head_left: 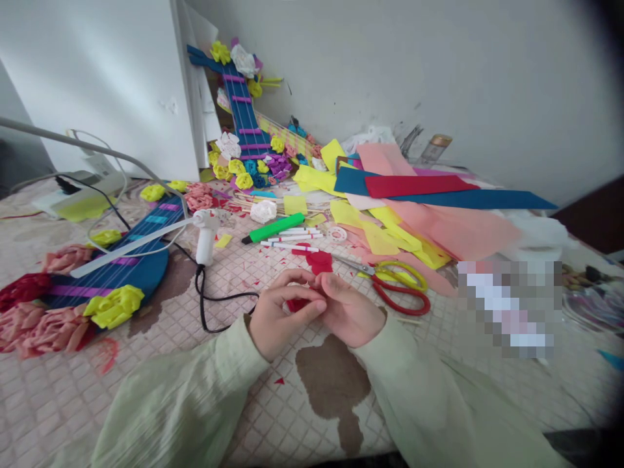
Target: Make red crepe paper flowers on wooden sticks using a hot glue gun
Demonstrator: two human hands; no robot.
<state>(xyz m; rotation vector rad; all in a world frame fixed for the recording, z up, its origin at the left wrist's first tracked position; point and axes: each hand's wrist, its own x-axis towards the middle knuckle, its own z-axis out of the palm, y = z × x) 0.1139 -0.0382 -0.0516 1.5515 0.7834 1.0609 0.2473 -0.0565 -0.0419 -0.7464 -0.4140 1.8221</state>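
My left hand (pixel 281 315) and my right hand (pixel 347 311) meet at the middle of the table, both closed around a small piece of red paper (pixel 297 303). Only a bit of the red shows between the fingers. Another crumpled red paper piece (pixel 320 260) lies just beyond my hands. Scissors with red and yellow handles (pixel 396 285) rest right of my right hand. A white glue gun (pixel 205 234) with a black cord lies to the left.
A blue paper guitar with yellow and pink paper flowers (pixel 104 276) lies at left; another (pixel 244 117) leans on the wall. Coloured paper sheets (pixel 414 208) pile up at right. A green marker (pixel 273 228), pens (pixel 292 237) and a tape roll (pixel 337 234) sit beyond my hands.
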